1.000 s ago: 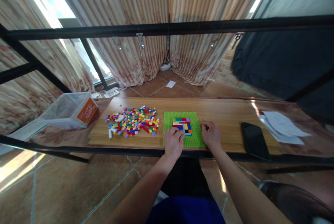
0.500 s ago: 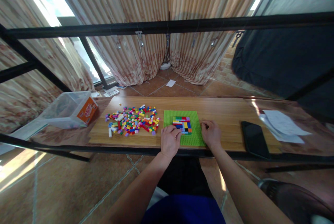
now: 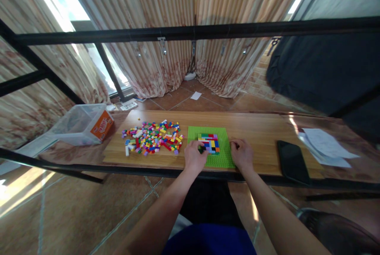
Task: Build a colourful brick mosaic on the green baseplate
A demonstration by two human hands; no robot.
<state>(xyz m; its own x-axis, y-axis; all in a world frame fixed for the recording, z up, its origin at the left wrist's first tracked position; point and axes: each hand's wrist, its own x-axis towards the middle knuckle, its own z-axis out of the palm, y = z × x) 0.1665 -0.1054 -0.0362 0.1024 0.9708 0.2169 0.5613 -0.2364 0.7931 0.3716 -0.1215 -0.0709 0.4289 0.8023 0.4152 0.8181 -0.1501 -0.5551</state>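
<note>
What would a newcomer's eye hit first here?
Probably the heap of loose, many-coloured bricks on the left part of the wooden board. Next, the bright green baseplate right of it, bearing a multicoloured brick patch, the left hand at it and the right hand by the plate's right edge. The orange label far left also stands out.

Before me a green studded baseplate [image 3: 225, 150] lies flat, bearing a squarish patch of multicoloured bricks [image 3: 211, 143] near its middle.

Wooden tabletop [image 3: 263, 126], bricks [image 3: 154, 138], green baseplate [image 3: 221, 161], phone [image 3: 293, 162]
</note>
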